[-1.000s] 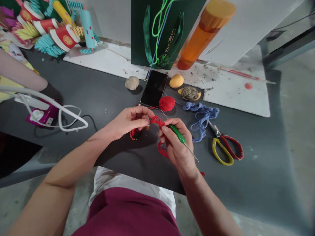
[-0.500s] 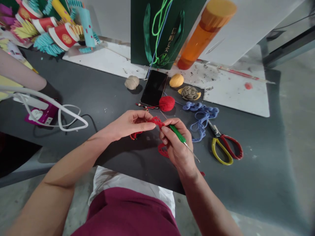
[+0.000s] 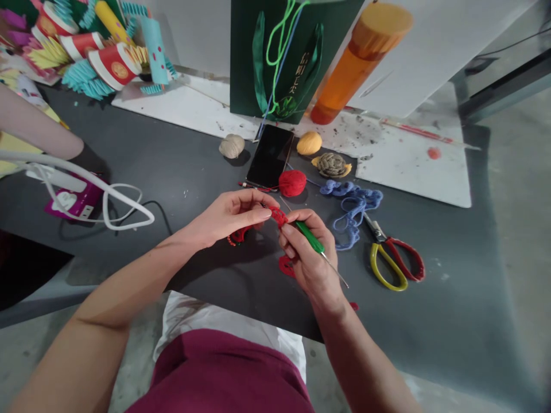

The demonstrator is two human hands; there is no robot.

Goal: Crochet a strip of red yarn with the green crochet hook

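Between my two hands is a small piece of red crochet work (image 3: 278,215). My left hand (image 3: 235,215) pinches its left end between thumb and fingers. My right hand (image 3: 312,252) grips a crochet hook with a green handle (image 3: 310,236), its thin metal shaft sticking out below toward the right. The thumb and forefinger of that hand also touch the red work. Part of the red piece hangs under my right hand. A ball of red yarn (image 3: 293,183) lies just beyond my fingers. A beaded red strip (image 3: 238,236) shows below my left hand.
Scissors (image 3: 390,258) and blue crochet work (image 3: 355,201) lie to the right. A phone (image 3: 270,156), beige yarn ball (image 3: 232,146), yellow yarn ball (image 3: 309,143) and crocheted flower (image 3: 332,164) lie behind. A green bag (image 3: 243,69) and orange bottle (image 3: 344,69) stand farther back. White cable (image 3: 129,221) loops left.
My left fingers have shifted slightly along the red work, and its held part has turned a little. The hook stays in my right hand.
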